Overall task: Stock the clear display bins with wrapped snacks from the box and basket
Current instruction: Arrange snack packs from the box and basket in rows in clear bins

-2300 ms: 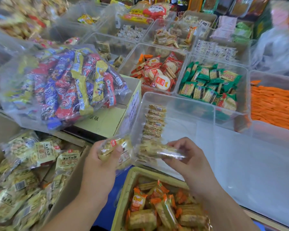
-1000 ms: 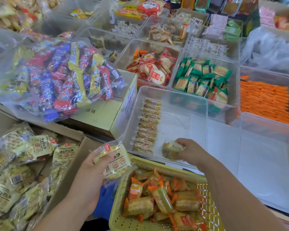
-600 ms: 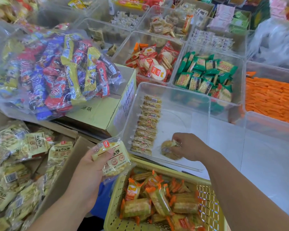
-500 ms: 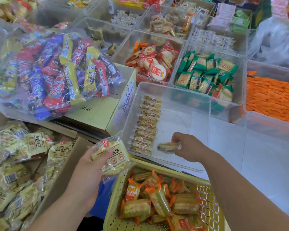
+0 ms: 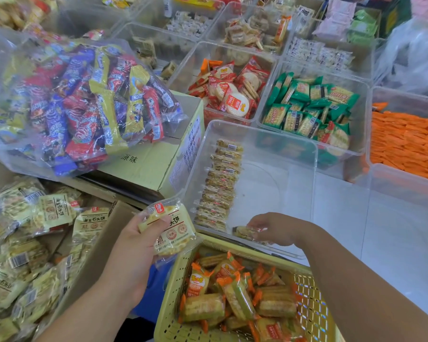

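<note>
My left hand (image 5: 136,245) grips a pale yellow wrapped cracker packet (image 5: 169,228) above the gap between the cardboard box (image 5: 94,257) and the yellow basket (image 5: 176,275). My right hand (image 5: 277,228) reaches into the near clear display bin (image 5: 277,154) and pinches another cracker packet (image 5: 245,233) standing on edge at the bin's front wall. That packet sits just right of a neat row of the same packets (image 5: 220,186) along the bin's left side. The box at lower left holds several loose packets of this kind.
The basket holds orange-ended snack bars (image 5: 232,292). A big clear bag of colourful bars (image 5: 84,104) lies on a closed carton (image 5: 153,159) at left. Behind the near bin stand bins of red-wrapped crackers (image 5: 230,92), green packets (image 5: 309,109) and orange sticks (image 5: 405,144).
My right hand carried a packet from in front of me into the near bin, turned it on edge and lowered it towards the front wall. My left hand stayed put with its packet.
</note>
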